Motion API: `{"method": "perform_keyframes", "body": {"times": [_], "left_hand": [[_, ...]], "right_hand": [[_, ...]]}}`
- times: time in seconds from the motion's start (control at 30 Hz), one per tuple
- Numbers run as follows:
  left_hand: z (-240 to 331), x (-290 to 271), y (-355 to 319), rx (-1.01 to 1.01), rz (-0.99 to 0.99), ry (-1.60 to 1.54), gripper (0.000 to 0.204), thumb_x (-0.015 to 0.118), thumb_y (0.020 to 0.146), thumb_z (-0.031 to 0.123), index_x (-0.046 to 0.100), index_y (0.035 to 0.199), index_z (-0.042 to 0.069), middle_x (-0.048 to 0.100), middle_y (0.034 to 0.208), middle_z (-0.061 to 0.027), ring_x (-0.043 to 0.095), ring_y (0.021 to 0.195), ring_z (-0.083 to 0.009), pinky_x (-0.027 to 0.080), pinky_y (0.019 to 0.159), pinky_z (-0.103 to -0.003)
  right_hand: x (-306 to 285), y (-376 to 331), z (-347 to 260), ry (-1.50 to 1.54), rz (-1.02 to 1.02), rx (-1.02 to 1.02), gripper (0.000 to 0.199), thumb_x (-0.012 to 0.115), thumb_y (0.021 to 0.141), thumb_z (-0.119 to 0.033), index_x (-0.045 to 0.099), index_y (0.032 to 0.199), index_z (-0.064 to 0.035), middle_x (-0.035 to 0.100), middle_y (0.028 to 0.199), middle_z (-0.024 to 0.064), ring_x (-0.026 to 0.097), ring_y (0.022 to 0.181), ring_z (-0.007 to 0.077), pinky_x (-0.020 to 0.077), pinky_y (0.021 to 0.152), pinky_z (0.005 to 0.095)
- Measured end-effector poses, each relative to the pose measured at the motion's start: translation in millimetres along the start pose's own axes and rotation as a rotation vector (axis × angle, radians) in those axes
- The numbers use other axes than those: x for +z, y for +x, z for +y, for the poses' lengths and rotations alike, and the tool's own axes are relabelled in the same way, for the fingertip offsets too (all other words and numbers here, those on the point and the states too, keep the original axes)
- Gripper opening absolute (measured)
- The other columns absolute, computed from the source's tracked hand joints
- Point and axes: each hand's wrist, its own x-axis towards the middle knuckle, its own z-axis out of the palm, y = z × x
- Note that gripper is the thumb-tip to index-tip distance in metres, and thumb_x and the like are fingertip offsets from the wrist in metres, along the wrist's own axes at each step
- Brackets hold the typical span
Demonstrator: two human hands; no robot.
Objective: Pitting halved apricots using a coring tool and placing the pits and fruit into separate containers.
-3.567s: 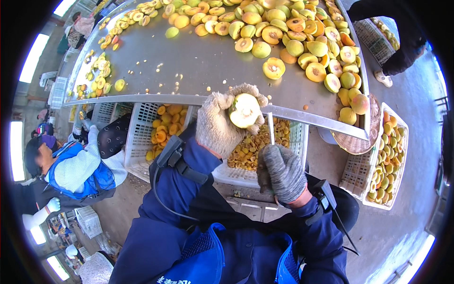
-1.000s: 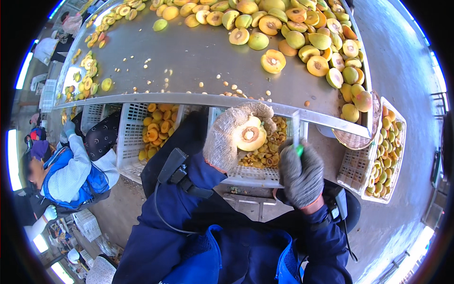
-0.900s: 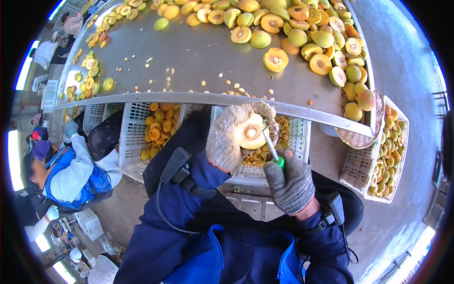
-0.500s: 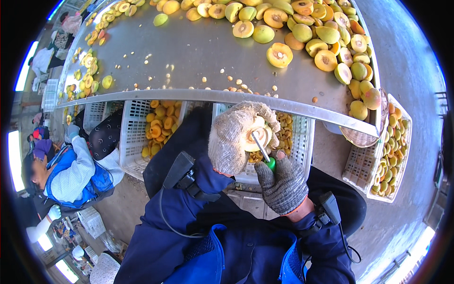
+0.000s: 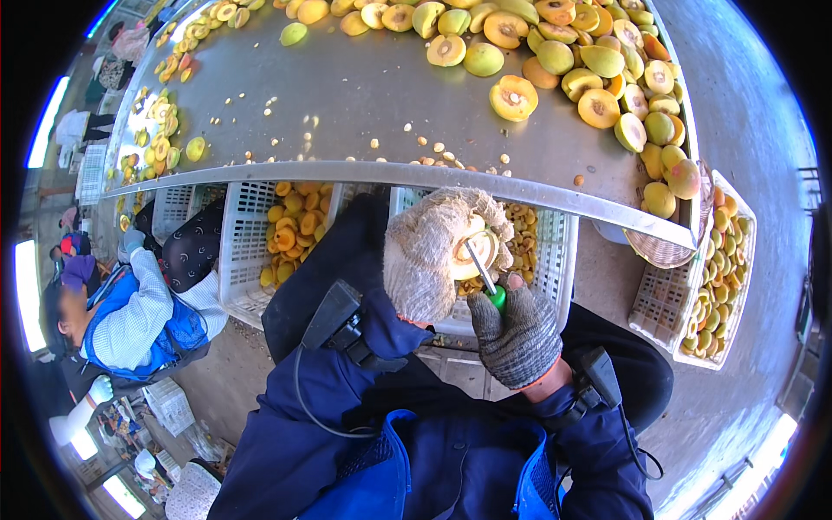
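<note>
My left hand (image 5: 429, 256), in a pale knitted glove, cups a halved yellow fruit (image 5: 474, 251) with its cut face up. My right hand (image 5: 518, 334), in a dark grey glove, grips a small tool with a green handle (image 5: 496, 297). The tool's metal tip is pressed into the middle of the fruit half. Both hands hover over a white slatted crate (image 5: 555, 260) holding cut fruit pieces, just below the edge of the metal table (image 5: 347, 95).
Many halved and whole yellow-green fruits (image 5: 598, 69) are piled at the table's far right, and pits lie scattered near its front edge. More white crates of fruit (image 5: 290, 225) stand below, and another crate (image 5: 724, 269) and a wicker basket (image 5: 663, 251) at right. A seated person (image 5: 139, 312) works at left.
The fruit half and both hands came together: the tool, held upright apart from the fruit a second ago, now has its tip in the fruit's centre.
</note>
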Motion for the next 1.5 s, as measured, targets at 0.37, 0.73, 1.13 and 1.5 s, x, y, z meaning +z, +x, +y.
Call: {"method": "perform_keyframes", "body": {"times": [0.37,0.73,1.13,1.5], "left_hand": [[-4.4,-0.8,-12.1,0.243,-0.019,0.045,0.029,0.060,0.095,0.021,0.063,0.104,-0.006,0.068,0.093,-0.0171,0.067,0.079,-0.0214,0.058,0.068,-0.032],[-11.2,1.5,-8.8,0.134,-0.032,-0.012,0.026,0.059,0.096,0.020,0.063,0.105,-0.004,0.068,0.091,-0.0156,0.067,0.076,-0.0200,0.057,0.065,-0.031],[-19.8,-24.0,13.4,0.325,-0.144,0.405,0.025,0.060,0.096,0.022,0.064,0.106,0.000,0.069,0.093,-0.0106,0.069,0.082,-0.0171,0.059,0.070,-0.028],[-8.7,-8.3,16.2,-0.066,-0.140,0.095,0.028,0.058,0.098,0.025,0.064,0.097,-0.002,0.068,0.089,-0.0105,0.066,0.076,-0.0158,0.055,0.066,-0.027]], "right_hand": [[-0.1,0.5,-1.9,0.357,-0.346,0.342,0.020,0.063,0.094,-0.015,0.058,0.097,0.0040,0.059,0.067,0.0154,0.060,0.061,0.0316,0.0459,0.058,0.0407],[6.1,-6.1,8.8,0.398,-0.350,0.365,0.020,0.061,0.095,-0.017,0.059,0.099,0.0029,0.061,0.070,0.0144,0.061,0.064,0.0290,0.0475,0.061,0.0395],[-18.7,16.3,-6.6,0.571,-0.556,0.621,0.033,0.057,0.097,-0.032,0.065,0.095,0.0001,0.062,0.061,0.0127,0.063,0.057,0.0241,0.0494,0.056,0.0366],[-11.3,3.0,9.2,0.544,-0.548,0.444,0.019,0.056,0.095,-0.021,0.065,0.095,-0.0040,0.060,0.064,0.0100,0.062,0.057,0.0267,0.0483,0.052,0.0367]]}}
